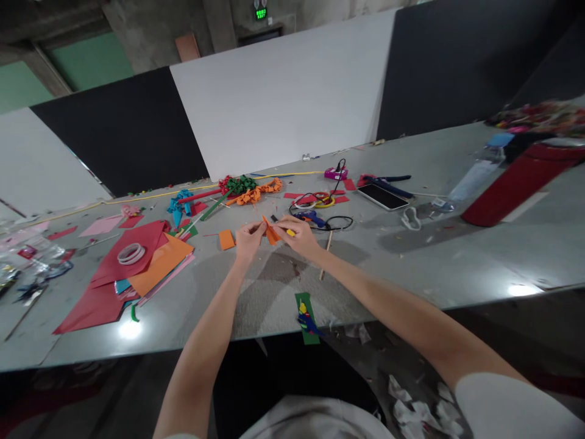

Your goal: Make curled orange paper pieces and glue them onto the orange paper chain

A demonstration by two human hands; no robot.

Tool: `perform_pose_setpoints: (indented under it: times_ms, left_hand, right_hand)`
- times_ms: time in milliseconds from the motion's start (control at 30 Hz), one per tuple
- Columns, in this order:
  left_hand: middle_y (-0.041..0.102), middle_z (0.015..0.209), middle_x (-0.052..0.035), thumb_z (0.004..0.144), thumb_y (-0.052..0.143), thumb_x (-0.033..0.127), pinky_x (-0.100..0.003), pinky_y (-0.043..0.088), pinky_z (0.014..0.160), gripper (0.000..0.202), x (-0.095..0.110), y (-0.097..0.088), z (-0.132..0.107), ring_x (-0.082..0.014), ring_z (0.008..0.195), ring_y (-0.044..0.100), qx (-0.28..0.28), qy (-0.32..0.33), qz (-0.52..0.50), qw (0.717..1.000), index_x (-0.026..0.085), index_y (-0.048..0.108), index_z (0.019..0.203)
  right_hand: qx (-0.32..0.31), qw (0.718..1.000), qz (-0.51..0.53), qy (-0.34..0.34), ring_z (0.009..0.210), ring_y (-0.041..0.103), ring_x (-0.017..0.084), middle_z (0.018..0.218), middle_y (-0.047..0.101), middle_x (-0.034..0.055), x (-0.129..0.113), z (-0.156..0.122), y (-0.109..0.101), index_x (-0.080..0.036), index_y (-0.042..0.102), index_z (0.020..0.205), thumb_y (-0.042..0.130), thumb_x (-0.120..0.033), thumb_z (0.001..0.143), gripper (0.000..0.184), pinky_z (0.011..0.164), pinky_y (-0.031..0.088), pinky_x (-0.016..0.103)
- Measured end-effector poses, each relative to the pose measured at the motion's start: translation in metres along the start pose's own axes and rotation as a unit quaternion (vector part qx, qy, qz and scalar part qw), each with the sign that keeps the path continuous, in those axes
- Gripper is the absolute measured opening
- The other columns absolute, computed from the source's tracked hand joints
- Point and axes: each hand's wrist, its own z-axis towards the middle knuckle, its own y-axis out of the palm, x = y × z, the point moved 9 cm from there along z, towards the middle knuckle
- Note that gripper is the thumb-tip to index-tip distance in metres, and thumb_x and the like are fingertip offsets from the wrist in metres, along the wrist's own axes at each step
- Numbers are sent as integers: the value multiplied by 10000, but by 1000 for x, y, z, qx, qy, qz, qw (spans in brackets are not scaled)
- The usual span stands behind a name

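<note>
My left hand (250,239) is closed, its thumb and fingertips pinching a small folded piece of orange paper (270,233). Facing it, my right hand (299,236) is closed round a small black-and-yellow tool (290,232), whose exact kind is partly hidden by the fingers. Its fingertips are at the right edge of the orange paper. Just left of my left hand lies a small orange paper rectangle (226,239). Behind my right hand is a blue glue gun (309,217) with a black cord. A thin wooden stick (326,255) rests to the right.
Red sheets (109,299) and an orange sheet (159,263) lie left, under a tape roll (131,253). Paper flowers (242,186) lie behind. Rightward are a phone (382,197), a water bottle (478,174) and a red flask (516,186). Blue-handled scissors (307,320) overhang the front edge.
</note>
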Motion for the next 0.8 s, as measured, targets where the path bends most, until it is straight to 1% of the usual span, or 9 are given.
perform_pose_setpoints:
  times_ms: [100, 200, 300, 433, 600, 700, 800]
  left_hand:
    - [769, 816, -78, 807, 717, 436, -283, 548, 712, 291, 0, 5, 0, -170, 717, 677, -24, 3, -9, 1000, 156, 790, 840]
    - [757, 773, -72, 807, 724, 437, -274, 539, 681, 298, -1, 10, 1, -162, 682, 668, -45, 11, -12, 999, 149, 792, 839]
    - [748, 746, -69, 816, 717, 439, -264, 525, 658, 303, -1, 11, 0, -157, 671, 662, -52, 19, 6, 998, 146, 793, 836]
    - [764, 786, -79, 810, 721, 447, -272, 539, 680, 307, 1, 10, -1, -167, 701, 678, -54, 10, 5, 998, 150, 792, 838]
    - [766, 787, -91, 802, 730, 434, -287, 555, 677, 308, 5, 13, -3, -179, 696, 689, -58, 15, -8, 998, 135, 797, 833]
    - [766, 789, -91, 802, 734, 415, -288, 558, 676, 286, 5, 13, -3, -177, 693, 687, -57, 19, -12, 998, 137, 796, 827]
    - [767, 797, -84, 785, 751, 419, -287, 561, 684, 280, 3, 14, -2, -173, 697, 687, -64, 10, -17, 998, 144, 791, 821]
  right_hand:
    - [7, 991, 91, 97, 800, 646, 209, 870, 709, 64, 18, 1, 1, -220, 743, 921, 687, -529, 872, 318, 759, 534, 350]
    - [-5, 978, 149, 148, 772, 643, 195, 843, 700, 51, 31, 1, 5, -202, 698, 897, 761, -555, 792, 374, 725, 531, 324]
    - [-22, 970, 180, 162, 783, 650, 189, 868, 701, 54, 39, 2, 10, -194, 686, 905, 788, -560, 758, 408, 731, 535, 319]
    - [-44, 960, 208, 183, 750, 650, 183, 846, 703, 46, 45, 2, 14, -196, 666, 924, 815, -585, 712, 468, 713, 542, 321]
    - [-73, 958, 206, 186, 688, 629, 163, 799, 699, 33, 43, 3, 17, -193, 657, 920, 809, -588, 725, 466, 678, 525, 307]
    - [-69, 961, 196, 184, 668, 613, 156, 772, 688, 26, 44, 2, 17, -190, 658, 929, 809, -587, 725, 472, 651, 506, 293]
    - [-55, 962, 197, 182, 667, 610, 152, 769, 681, 19, 47, 2, 15, -192, 651, 907, 822, -566, 717, 453, 646, 498, 286]
